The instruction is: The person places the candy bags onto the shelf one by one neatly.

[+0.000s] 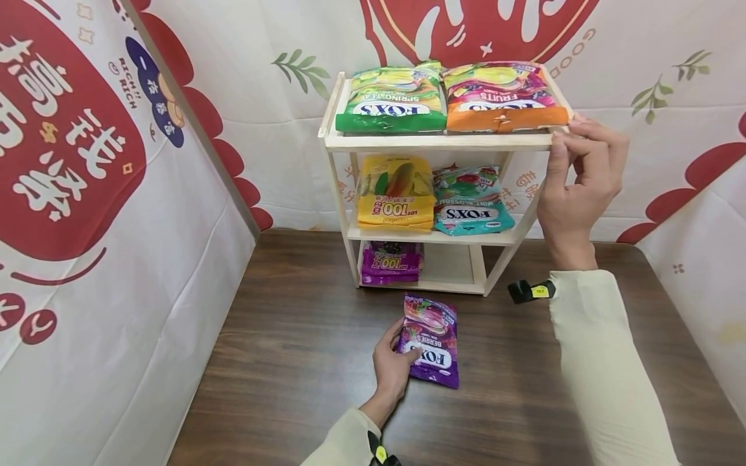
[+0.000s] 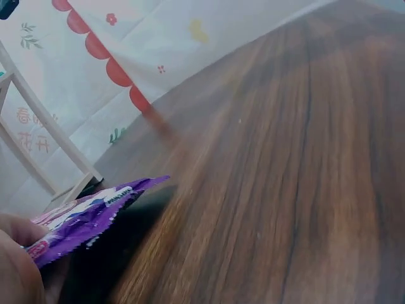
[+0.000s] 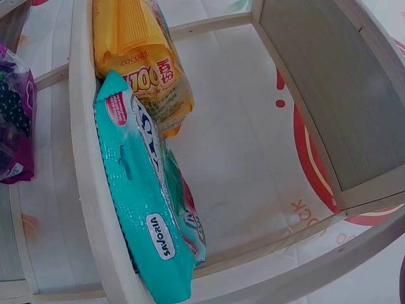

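My left hand grips a purple bag of Fox's Berries candy by its left side, thumb on the front. In the left wrist view the purple bag appears edge-on, raised above the tabletop. My right hand holds the top right front corner of a pale wooden three-tier shelf, thumb on the front rail. That hand is outside most of the right wrist view, which shows a teal Fox's bag and a yellow bag on the middle tier.
The top tier bears a green Fox's Spring Tea bag and an orange-edged Fox's Fruits bag. At the bottom left stands a purple Lot 100 bag, beside bare board. Printed white cloth encloses the brown wooden table.
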`<state>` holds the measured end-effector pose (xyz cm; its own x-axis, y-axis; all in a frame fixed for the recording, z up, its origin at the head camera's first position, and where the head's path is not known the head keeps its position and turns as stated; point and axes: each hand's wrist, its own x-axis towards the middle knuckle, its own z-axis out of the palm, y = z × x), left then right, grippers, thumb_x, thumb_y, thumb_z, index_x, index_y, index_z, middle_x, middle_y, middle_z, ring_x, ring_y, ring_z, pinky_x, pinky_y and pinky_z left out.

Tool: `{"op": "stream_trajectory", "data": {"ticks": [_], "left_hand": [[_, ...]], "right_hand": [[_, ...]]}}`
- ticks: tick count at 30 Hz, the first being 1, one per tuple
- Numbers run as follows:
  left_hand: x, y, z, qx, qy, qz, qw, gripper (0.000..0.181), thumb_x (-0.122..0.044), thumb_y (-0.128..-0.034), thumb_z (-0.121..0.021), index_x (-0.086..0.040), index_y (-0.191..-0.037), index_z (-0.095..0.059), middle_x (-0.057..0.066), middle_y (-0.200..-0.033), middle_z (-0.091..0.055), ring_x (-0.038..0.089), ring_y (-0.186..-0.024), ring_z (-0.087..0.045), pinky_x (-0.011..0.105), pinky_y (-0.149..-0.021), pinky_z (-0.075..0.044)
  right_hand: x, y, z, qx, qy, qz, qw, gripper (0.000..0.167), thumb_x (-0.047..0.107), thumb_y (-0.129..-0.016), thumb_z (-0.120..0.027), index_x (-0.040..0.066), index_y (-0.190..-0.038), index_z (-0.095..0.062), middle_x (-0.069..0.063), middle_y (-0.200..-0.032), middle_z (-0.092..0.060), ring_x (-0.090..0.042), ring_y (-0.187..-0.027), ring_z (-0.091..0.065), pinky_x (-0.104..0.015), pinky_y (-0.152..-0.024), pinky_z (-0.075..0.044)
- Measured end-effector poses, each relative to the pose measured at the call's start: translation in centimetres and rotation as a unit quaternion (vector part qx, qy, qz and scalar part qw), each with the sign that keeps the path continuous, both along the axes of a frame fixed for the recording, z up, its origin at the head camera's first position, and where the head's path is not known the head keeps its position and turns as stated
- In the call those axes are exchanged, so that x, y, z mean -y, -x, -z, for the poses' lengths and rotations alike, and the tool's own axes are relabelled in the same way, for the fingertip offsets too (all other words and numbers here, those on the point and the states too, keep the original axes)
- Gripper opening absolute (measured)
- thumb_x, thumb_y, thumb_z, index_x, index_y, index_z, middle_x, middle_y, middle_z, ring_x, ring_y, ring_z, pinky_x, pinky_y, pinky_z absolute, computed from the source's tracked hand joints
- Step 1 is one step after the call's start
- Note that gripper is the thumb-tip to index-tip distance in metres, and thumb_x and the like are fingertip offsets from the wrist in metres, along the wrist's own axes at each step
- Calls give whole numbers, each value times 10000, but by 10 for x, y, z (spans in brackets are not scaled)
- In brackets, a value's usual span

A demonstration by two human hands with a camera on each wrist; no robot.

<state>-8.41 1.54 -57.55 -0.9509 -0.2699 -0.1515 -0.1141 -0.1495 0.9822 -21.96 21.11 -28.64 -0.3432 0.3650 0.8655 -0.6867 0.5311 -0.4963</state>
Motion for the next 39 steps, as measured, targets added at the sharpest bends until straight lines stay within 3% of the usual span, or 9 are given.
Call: {"op": "stream_trajectory", "data": {"ticks": [5, 9, 20, 27, 39], "left_hand": [[-3, -2, -5, 53, -958, 72, 9954, 657, 205, -665, -677, -42, -1269, -604, 218, -1113, -647, 310, -902, -656, 370, -665, -580], [-6, -1, -4, 43, -1414, 186, 9898, 638, 180, -683, -687, -79, -1262, -618, 199, -1089, -660, 284, -861, -672, 358, -654, -582], [-13, 12, -9, 308, -1747, 339, 9835, 598, 135, -714, -719, -128, -1245, -638, 177, -1145, -641, 299, -915, -667, 385, -727, -575], [-17, 15, -16, 714, -2153, 306, 9735, 587, 91, -736, -727, -166, -1255, -629, 167, -1095, -649, 302, -914, -665, 392, -737, -573], [-28, 32, -17, 778, -2610, 179, 9620, 595, 46, -747, -740, -213, -1268, -619, 145, -1178, -576, 276, -965, -638, 402, -796, -556]], "right_hand": [[-4, 5, 3, 28, -63, 19, 10000, 234, 152, -882, -628, -63, -968, -662, 46, -1133, -557, -177, -1160, -507, -326, -907, -507], [0, 0, 0, 30, -38, 36, 10000, 238, 139, -882, -621, -83, -965, -652, 49, -1128, -556, -180, -1155, -510, -319, -905, -507], [2, -2, -2, 68, -79, -34, 9999, 220, 94, -883, -622, -106, -972, -639, 21, -1137, -552, -178, -1167, -505, -340, -937, -489], [3, -3, -3, 87, -39, 29, 10000, 226, 95, -885, -619, -113, -969, -634, 41, -1129, -548, -173, -1162, -509, -338, -934, -491], [3, -3, -2, 54, -16, 70, 10000, 204, 90, -880, -626, -95, -963, -643, 37, -1127, -555, -173, -1152, -515, -305, -903, -506]]}}
